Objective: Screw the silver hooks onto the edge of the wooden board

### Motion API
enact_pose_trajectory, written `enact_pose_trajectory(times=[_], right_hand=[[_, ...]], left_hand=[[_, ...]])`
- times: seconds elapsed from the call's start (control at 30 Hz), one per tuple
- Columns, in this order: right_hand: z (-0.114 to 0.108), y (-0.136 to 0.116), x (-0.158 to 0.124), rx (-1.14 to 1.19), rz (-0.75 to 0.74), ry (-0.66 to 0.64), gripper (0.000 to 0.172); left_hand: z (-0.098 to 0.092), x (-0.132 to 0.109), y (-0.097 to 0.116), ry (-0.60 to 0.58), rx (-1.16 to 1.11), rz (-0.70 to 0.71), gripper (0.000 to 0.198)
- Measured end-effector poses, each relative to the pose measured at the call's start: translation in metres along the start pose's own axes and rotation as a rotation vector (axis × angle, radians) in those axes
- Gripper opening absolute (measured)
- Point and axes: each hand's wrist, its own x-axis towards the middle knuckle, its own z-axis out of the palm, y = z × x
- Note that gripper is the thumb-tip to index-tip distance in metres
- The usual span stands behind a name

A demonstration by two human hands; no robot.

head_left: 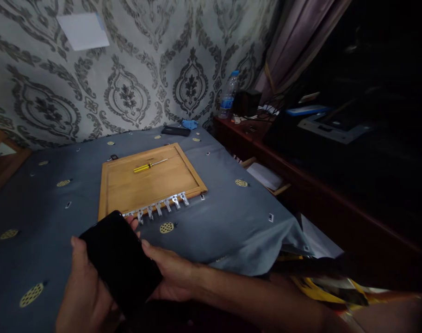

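Both of my hands hold a black smartphone [120,260] with a dark screen, low in the view over a bed. My left hand [84,296] grips its near left edge, thumb along the side. My right hand [169,273] cups its right side, fingers under it and thumb at the edge. Just beyond the phone lies a shallow wooden tray [111,203] on the blue-grey bedsheet [225,212]. A yellow-handled screwdriver [149,166] rests inside the tray. A metal strip with several hooks [158,208] lies along the tray's near rim.
A patterned wall stands behind the bed, with a white paper [83,30] stuck on it. A dark flat object [175,131] and a blue cloth [189,123] lie at the bed's far edge. A water bottle [229,95] and cluttered dark furniture [301,152] are on the right.
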Motion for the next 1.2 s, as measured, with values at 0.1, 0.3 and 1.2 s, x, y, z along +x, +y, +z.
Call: enact_pose_trajectory(times=[0.1, 0.3, 1.2], right_hand=[[0.003, -0.007, -0.009, -0.051, -0.144, 0.075, 0.067], [0.006, -0.034, -0.039, -0.244, -0.486, 0.416, 0.047], [-0.069, -0.140, -0.107, -0.275, -0.773, 0.997, 0.046]], left_hand=[[-0.002, 0.012, -0.002, -0.085, -0.032, -0.052, 0.075], [0.044, 0.010, -0.005, -0.183, -0.107, -0.031, 0.056], [0.049, 0.065, 0.064, -0.228, 0.488, 0.711, 0.032]])
